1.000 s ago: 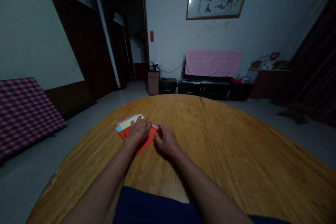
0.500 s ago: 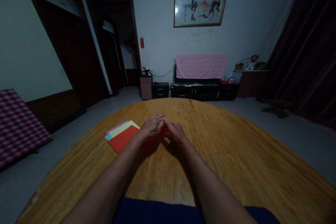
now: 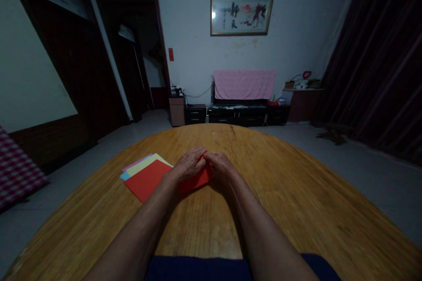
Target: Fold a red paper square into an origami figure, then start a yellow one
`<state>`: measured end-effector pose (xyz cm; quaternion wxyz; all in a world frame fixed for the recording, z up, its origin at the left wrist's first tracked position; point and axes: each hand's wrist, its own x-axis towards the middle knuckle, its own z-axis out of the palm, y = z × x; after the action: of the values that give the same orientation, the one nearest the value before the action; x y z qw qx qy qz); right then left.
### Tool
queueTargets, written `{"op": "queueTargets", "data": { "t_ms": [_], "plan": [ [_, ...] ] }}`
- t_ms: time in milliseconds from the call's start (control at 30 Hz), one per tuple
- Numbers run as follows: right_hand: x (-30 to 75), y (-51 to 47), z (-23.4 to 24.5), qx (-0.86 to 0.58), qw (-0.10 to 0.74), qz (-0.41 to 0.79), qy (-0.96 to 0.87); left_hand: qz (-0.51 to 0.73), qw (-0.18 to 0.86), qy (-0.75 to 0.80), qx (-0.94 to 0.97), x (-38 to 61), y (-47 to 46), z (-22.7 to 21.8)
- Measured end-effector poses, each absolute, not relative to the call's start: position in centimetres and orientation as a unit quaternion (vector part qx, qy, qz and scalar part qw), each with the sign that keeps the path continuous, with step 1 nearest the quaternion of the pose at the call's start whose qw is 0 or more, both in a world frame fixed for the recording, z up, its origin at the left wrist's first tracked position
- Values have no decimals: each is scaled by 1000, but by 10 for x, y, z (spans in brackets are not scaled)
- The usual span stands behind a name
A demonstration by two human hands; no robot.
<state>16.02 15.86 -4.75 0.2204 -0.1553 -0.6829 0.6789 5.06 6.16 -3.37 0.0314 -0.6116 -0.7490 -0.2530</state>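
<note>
Both hands meet over a red sheet of paper (image 3: 195, 181) above the middle of the round wooden table (image 3: 290, 184). My left hand (image 3: 190, 162) lies over the sheet's upper left part, fingers closed at its far edge. My right hand (image 3: 220, 163) is closed on its upper right corner, the knuckles almost touching the left fingertips. The hands cover much of this sheet, so any fold in it cannot be made out. Left of my left wrist lies another red sheet (image 3: 148, 180), on top of a yellow sheet (image 3: 142, 166), with blue and pink edges showing beneath.
Beyond the table stands a low black cabinet (image 3: 227, 116) with a pink cloth (image 3: 244, 84) draped over a screen. A red checked cloth (image 3: 18, 171) hangs at the left. Dark curtains (image 3: 372, 74) cover the right side.
More of the red sheet now shows below my hands. My right hand has closed from a flatter pose. The camera view has turned slightly to the right.
</note>
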Motion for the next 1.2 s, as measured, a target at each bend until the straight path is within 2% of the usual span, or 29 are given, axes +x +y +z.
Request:
{"op": "queueTargets", "data": {
  "t_ms": [67,133,267,433,633,900,1067,1200],
  "plan": [
    [154,168,-52,-172,226,678,-678,-265,30,-759,-593,46,59,-37],
    [150,179,-58,-259,231,618,-705,-296,37,-782,-548,38,56,-43],
    [150,201,-67,-326,240,559,-723,-326,40,-786,-524,24,51,-59],
    [152,214,-75,-377,230,518,-732,-296,-9,-767,-570,28,44,-68],
    [153,218,-78,-392,238,510,-727,-278,-57,-770,-571,32,41,-72],
    [160,224,-80,-425,254,489,-718,-342,-38,-725,-597,35,50,-90],
    [165,227,-77,-402,217,494,-740,-350,-32,-724,-593,36,54,-97],
    [171,232,-73,-375,181,501,-759,-335,-66,-705,-622,38,53,-92]
  ]
}}
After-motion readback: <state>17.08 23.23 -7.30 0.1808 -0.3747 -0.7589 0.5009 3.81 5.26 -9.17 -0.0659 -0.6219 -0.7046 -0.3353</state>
